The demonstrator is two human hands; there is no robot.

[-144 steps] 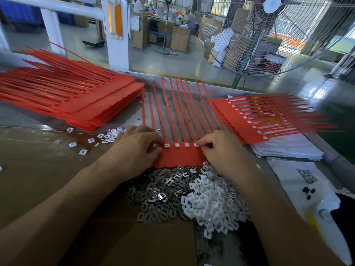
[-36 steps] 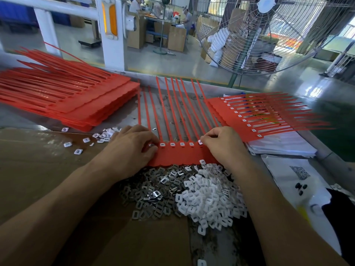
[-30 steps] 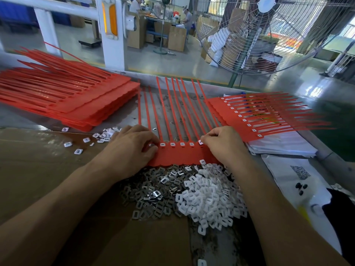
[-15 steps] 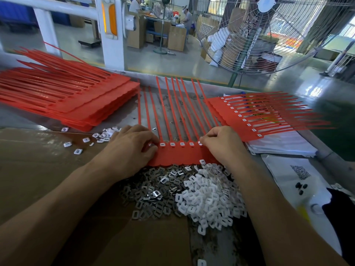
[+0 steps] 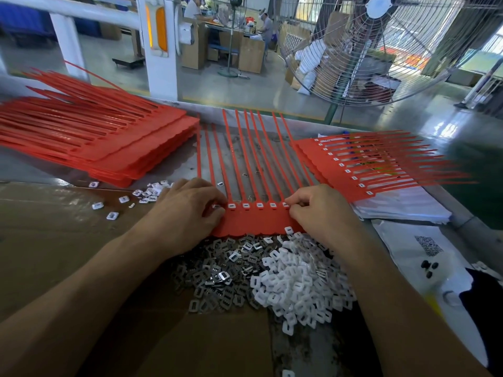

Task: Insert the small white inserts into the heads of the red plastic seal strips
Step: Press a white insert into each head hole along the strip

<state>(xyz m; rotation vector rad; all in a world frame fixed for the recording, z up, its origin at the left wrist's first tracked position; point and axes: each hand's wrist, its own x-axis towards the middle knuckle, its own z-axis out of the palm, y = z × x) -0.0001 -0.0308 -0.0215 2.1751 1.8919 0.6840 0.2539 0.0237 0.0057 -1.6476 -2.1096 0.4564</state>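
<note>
Pinched between the curled fingers of the left hand (image 5: pixel 187 213) and right hand (image 5: pixel 321 210) is the flat red plastic seal strip sheet (image 5: pixel 253 220); apparently a small white insert (image 5: pixel 285 204) is pressed in. Loose white plastic inserts (image 5: pixel 296 284) are heaped just beside grey metal clips (image 5: pixel 217 278).

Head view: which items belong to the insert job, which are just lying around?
In the job:
- red plastic seal strip sheet under both hands
- left hand
- right hand
- pile of small white plastic inserts

Lying about:
- pile of grey metal clips
- white papers with QR code
- large wire-guard floor fan
</note>
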